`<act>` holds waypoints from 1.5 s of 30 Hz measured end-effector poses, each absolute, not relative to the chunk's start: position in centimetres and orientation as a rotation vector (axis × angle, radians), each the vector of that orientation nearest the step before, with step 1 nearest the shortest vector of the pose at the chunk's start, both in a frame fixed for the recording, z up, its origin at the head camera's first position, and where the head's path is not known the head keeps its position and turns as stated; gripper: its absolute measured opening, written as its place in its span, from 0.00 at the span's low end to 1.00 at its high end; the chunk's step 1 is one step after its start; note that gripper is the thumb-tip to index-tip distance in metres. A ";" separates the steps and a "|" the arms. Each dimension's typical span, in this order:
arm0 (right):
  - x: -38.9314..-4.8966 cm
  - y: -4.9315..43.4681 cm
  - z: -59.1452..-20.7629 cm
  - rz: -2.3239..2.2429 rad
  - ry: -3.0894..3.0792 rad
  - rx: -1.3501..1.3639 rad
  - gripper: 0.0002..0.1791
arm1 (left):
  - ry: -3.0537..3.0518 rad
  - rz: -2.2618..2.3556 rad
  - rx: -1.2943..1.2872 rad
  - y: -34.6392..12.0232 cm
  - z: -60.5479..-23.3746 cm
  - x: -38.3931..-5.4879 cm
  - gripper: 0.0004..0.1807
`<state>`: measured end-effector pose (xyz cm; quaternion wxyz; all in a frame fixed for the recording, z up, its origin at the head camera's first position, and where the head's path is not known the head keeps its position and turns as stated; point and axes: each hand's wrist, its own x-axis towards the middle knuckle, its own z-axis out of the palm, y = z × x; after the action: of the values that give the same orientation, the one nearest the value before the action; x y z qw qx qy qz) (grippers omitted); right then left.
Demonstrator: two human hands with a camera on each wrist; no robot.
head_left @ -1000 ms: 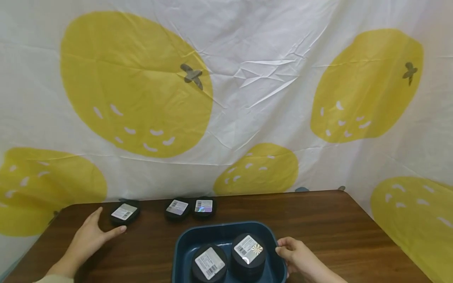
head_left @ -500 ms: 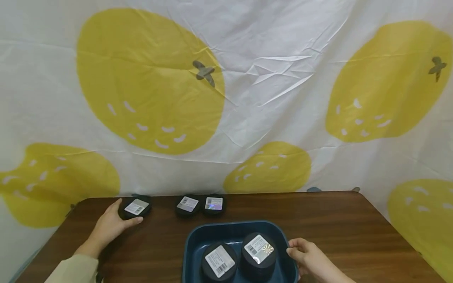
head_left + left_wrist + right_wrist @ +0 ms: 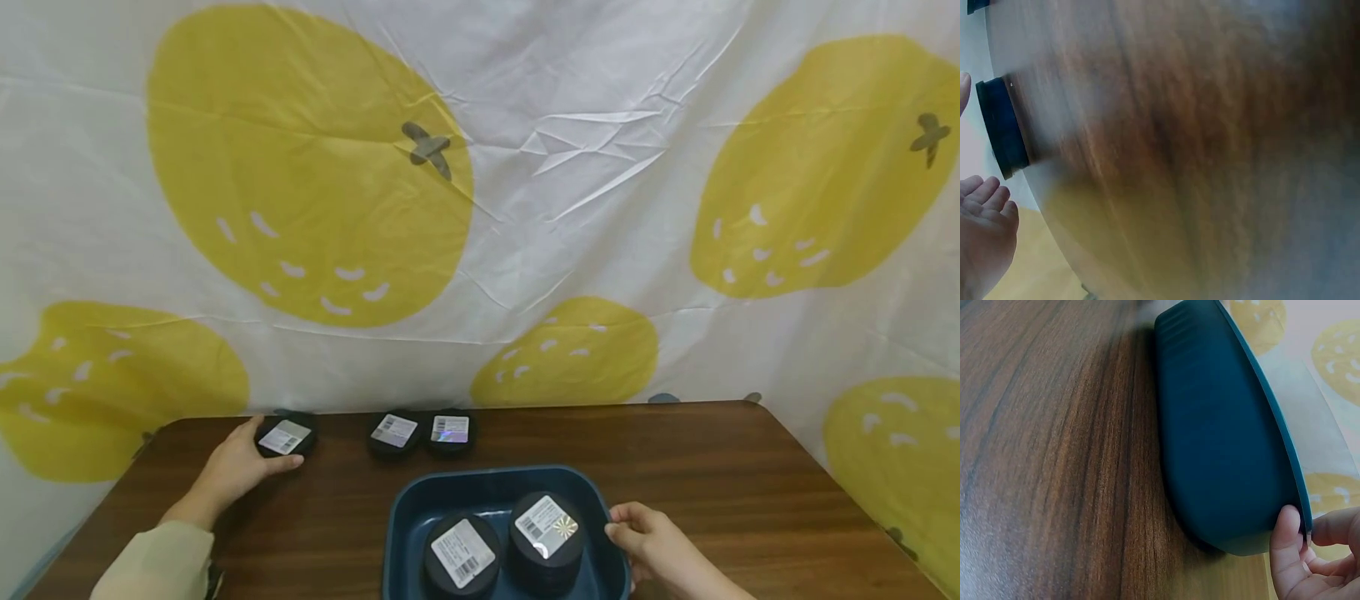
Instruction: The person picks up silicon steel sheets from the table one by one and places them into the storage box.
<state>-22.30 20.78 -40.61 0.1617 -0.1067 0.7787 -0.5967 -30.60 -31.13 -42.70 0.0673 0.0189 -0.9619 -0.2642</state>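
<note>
My left hand (image 3: 234,467) reaches round a black, round, flat container (image 3: 287,436) with a white label at the table's back left. Its thumb lies along the front, its fingers at the left side. In the left wrist view the same container (image 3: 1002,128) stands between thumb and fingers, with gaps visible on both sides. My right hand (image 3: 651,542) pinches the right rim of a dark blue tray (image 3: 487,477); the right wrist view shows thumb and fingers on the rim of the tray (image 3: 1229,425). Inside sit a black container (image 3: 461,554) and a taller black stack (image 3: 546,542), both labelled.
Two more black labelled containers, one left (image 3: 393,433) and one right (image 3: 451,433), stand side by side at the back edge of the brown wooden table (image 3: 712,467). Behind the table hangs a white cloth (image 3: 562,208) with large yellow fruit shapes.
My left hand has moved in closer to the back left container, its thumb now along the front. The right hand stays on the tray's rim. The head view has shifted slightly.
</note>
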 end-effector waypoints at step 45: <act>-22.6 21.0 -40.4 -1.675 2.211 -0.298 0.18 | -2.826 -0.748 -0.002 -30.6 -43.0 -31.4 0.58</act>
<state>-22.62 20.95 -40.42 0.1748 -0.1052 0.7804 -0.5911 -31.42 -30.57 -42.99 0.1089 -0.0006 -0.9610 -0.2543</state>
